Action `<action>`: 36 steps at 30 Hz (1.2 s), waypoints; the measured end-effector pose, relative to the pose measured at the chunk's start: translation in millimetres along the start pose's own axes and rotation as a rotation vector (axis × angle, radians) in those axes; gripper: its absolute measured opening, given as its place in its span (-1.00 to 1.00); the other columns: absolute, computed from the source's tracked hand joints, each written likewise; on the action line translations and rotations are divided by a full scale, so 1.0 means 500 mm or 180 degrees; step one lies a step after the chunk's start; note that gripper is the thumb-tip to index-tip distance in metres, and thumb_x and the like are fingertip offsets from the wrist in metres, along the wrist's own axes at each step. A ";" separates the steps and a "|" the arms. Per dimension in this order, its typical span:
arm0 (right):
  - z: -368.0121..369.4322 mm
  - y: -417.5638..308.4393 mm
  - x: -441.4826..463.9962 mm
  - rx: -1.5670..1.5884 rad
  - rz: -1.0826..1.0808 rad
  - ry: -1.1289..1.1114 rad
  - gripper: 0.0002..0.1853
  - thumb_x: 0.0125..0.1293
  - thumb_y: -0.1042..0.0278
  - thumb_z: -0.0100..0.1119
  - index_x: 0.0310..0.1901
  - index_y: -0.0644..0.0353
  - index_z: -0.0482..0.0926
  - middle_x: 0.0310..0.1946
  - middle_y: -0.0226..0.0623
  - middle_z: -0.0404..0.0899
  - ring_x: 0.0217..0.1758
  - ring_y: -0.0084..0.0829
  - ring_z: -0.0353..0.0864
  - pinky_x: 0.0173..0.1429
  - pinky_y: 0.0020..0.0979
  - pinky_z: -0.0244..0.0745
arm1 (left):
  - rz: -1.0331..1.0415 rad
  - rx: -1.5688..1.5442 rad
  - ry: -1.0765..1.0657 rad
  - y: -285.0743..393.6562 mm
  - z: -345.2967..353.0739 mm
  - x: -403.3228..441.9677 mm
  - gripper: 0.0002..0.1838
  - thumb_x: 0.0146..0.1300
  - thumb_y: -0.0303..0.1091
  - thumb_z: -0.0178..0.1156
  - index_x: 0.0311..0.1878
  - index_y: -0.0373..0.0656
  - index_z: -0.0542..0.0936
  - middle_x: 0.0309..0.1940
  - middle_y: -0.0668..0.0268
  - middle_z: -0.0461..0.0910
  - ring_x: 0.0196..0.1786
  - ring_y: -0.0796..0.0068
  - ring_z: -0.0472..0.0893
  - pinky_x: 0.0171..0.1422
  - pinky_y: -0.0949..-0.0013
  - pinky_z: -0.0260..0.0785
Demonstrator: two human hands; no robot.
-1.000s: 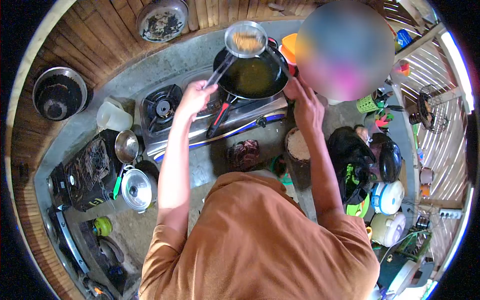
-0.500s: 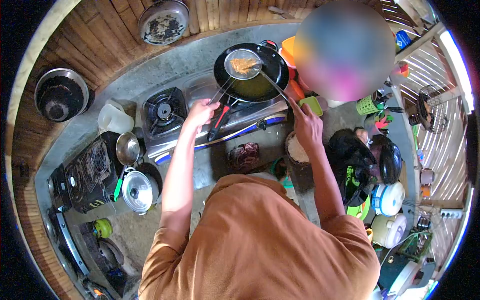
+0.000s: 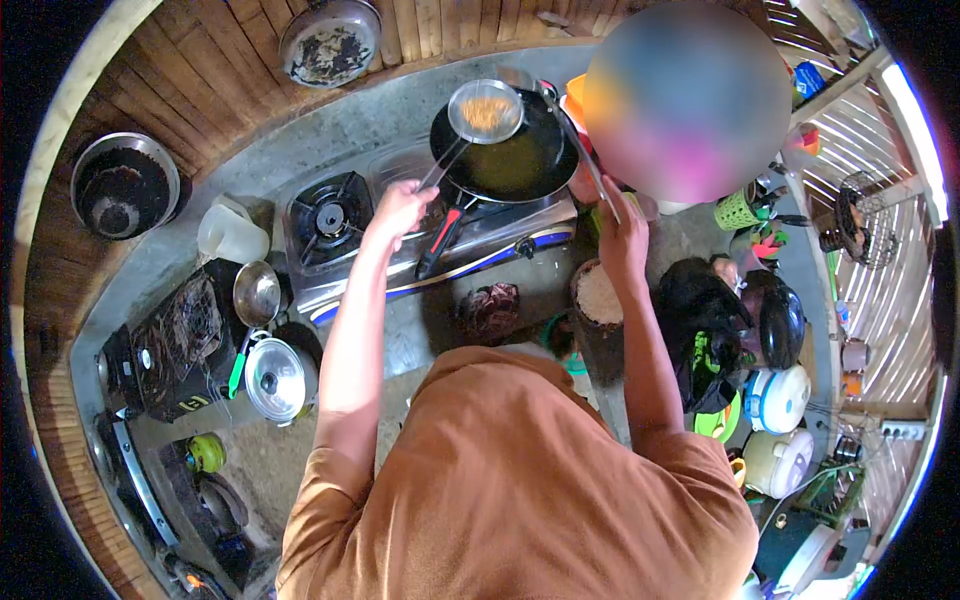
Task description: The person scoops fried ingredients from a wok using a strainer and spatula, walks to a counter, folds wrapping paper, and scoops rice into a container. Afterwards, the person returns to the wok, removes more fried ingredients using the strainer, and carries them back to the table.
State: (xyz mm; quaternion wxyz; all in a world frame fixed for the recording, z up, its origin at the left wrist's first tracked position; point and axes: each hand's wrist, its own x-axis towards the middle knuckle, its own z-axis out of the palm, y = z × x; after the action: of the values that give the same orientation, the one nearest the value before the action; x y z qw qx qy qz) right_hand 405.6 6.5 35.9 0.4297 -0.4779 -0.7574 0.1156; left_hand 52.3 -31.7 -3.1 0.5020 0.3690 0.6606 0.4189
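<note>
My left hand (image 3: 403, 212) is closed round the handle of a mesh strainer (image 3: 487, 111), which hangs over the back of a black frying pan (image 3: 553, 170). Golden-brown fried bits (image 3: 486, 113) lie in the strainer's mesh. Yellowish oil (image 3: 505, 165) covers the pan's bottom. In my right hand (image 3: 625, 228) is a long-handled spatula (image 3: 575, 140), slanting up and left past the pan's right rim; its far end is smeared by motion. The pan sits over the right side of a two-burner gas stove (image 3: 440, 262), its red and black handle (image 3: 440, 240) pointing towards me.
The stove's left burner (image 3: 328, 218) is bare. Left of it stand a white pitcher (image 3: 232, 232), a small metal pan (image 3: 257, 293) and a lidded pot (image 3: 275, 380). A dark bundle (image 3: 488, 308) and a container of white grains (image 3: 598, 295) lie nearer me. A black bag (image 3: 695, 330) is at right.
My right hand has shifted slightly right and down, and the spatula has swung up and away from the strainer. The strainer has moved a little up, towards the pan's back.
</note>
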 end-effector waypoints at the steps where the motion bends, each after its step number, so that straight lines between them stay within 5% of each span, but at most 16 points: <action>1: 0.003 0.004 -0.004 0.0091 0.0090 -0.0064 -0.59 0.47 0.49 0.12 0.31 0.05 0.61 -0.09 0.05 0.66 -0.05 0.09 0.67 0.09 -0.07 0.54 | -0.0110 -0.0044 -0.0008 -0.015 -0.001 0.005 -0.78 0.47 -0.23 0.26 -0.29 -0.08 0.52 -0.66 0.59 0.27 -0.68 0.71 0.21 -0.62 0.46 0.03; 8: -0.004 0.017 -0.030 0.0160 0.0242 -0.0137 -0.58 0.48 0.47 0.14 0.34 0.03 0.59 0.06 0.14 0.66 0.07 0.10 0.69 0.18 -0.13 0.55 | -0.0154 -0.0228 -0.0081 0.009 -0.006 -0.015 -0.81 0.46 -0.21 0.29 -0.17 -0.05 0.51 -0.66 0.60 0.26 -0.66 0.73 0.21 -0.62 0.47 0.00; 10: 0.010 0.040 -0.051 -0.0184 -0.0022 -0.0339 -0.57 0.47 0.42 0.19 0.35 0.00 0.58 -0.14 0.02 0.70 -0.16 0.08 0.70 -0.08 -0.08 0.60 | -0.0175 -0.0203 -0.0074 0.020 0.000 -0.019 -0.80 0.46 -0.20 0.29 -0.15 -0.07 0.51 -0.66 0.60 0.25 -0.67 0.73 0.22 -0.63 0.48 0.01; 13: 0.024 0.045 -0.070 -0.0390 -0.0018 -0.0419 -0.57 0.48 0.38 0.17 0.36 -0.06 0.57 -0.24 -0.02 0.65 -0.25 0.05 0.68 -0.18 -0.05 0.57 | -0.0152 -0.0144 0.0081 0.010 0.009 -0.005 -0.79 0.45 -0.19 0.30 -0.16 -0.08 0.51 -0.65 0.59 0.27 -0.68 0.70 0.25 -0.63 0.48 0.05; 23: 0.027 0.062 -0.087 -0.0621 0.0007 -0.0403 -0.54 0.48 0.35 0.19 0.38 -0.12 0.55 -0.21 -0.05 0.66 -0.30 0.04 0.69 -0.24 -0.06 0.58 | -0.0188 -0.0387 0.0078 0.009 0.024 0.003 -0.83 0.48 -0.23 0.25 -0.20 -0.07 0.52 -0.64 0.61 0.25 -0.64 0.73 0.19 -0.59 0.47 0.03; 29: 0.012 0.046 -0.079 -0.0357 0.0152 -0.0223 -0.53 0.49 0.39 0.17 0.39 -0.14 0.55 -0.13 -0.01 0.68 -0.23 0.08 0.70 -0.19 -0.04 0.60 | -0.0122 -0.0341 0.0056 0.021 0.020 0.008 -0.84 0.49 -0.25 0.24 -0.24 -0.04 0.53 -0.65 0.63 0.24 -0.65 0.73 0.18 -0.56 0.47 0.05; 34: 0.017 0.055 -0.086 0.0125 0.0205 0.0139 -0.56 0.53 0.41 0.11 0.39 0.02 0.54 0.04 0.06 0.70 0.03 -0.04 0.75 0.12 -0.20 0.61 | -0.0122 -0.0382 0.0205 0.036 0.017 0.012 -0.86 0.49 -0.24 0.24 -0.22 -0.02 0.55 -0.65 0.64 0.23 -0.64 0.73 0.17 -0.56 0.49 0.04; 36: 0.008 0.055 -0.072 0.0244 0.0239 0.0331 -0.58 0.56 0.38 0.09 0.40 0.09 0.53 0.09 0.06 0.69 0.09 -0.11 0.74 0.18 -0.23 0.58 | 0.0024 -0.0538 0.0095 0.058 -0.007 0.013 -0.80 0.47 -0.21 0.28 -0.01 -0.10 0.63 -0.63 0.61 0.27 -0.64 0.75 0.20 -0.60 0.53 0.03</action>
State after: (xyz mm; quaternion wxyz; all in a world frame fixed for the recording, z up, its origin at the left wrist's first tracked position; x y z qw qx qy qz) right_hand 426.1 -8.2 -2.1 0.4817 -0.4945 -0.7107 0.1356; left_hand 49.4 -15.5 21.9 0.5199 0.3215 0.6289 0.4804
